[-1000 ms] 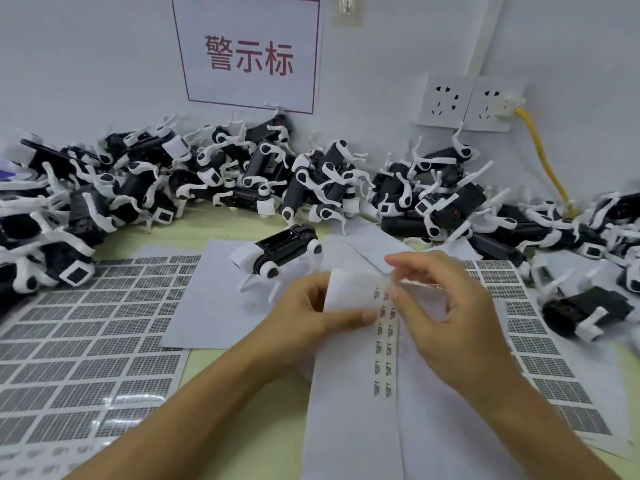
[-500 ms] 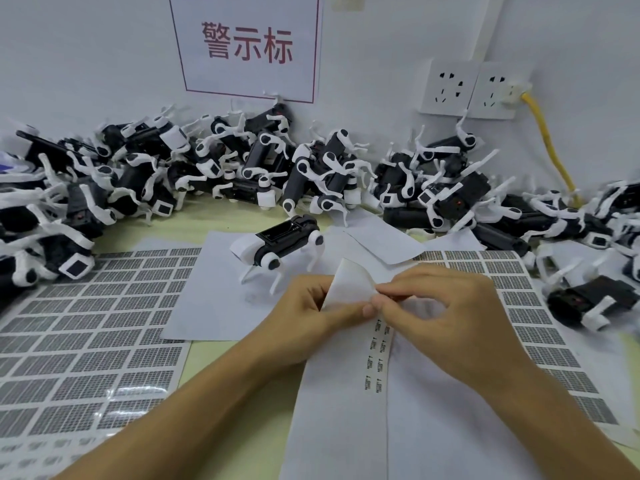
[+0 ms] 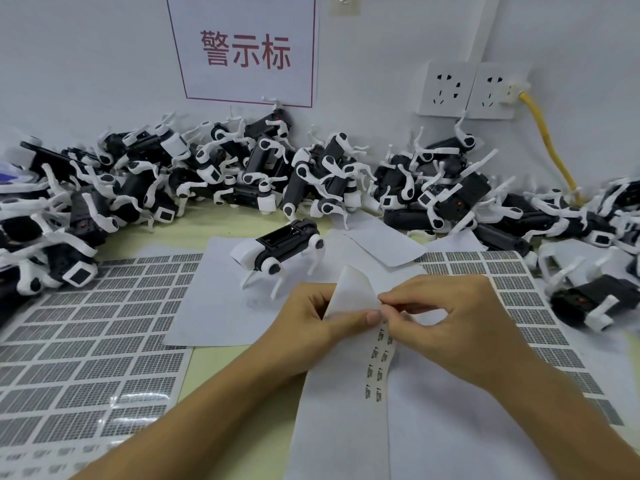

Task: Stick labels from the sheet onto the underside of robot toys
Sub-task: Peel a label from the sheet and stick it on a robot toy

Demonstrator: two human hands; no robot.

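Basically a yellowish surface [image 3: 221, 226] against a white wall, wall sign [image 3: 244, 50] reading 警示标 in red. Black-and-white plastic robot toys [image 3: 332, 174] heaped along the back; one toy [image 3: 282, 249] stands apart on paper. Glossy grid label sheets [image 3: 86, 344] lie left and right. Long white sheet [image 3: 346, 393] with a strip of small printed labels [image 3: 379, 362], text too small to read. Left hand [image 3: 311, 320] pinches its curled top edge; right hand [image 3: 446, 320] fingers pinch the strip's top end.
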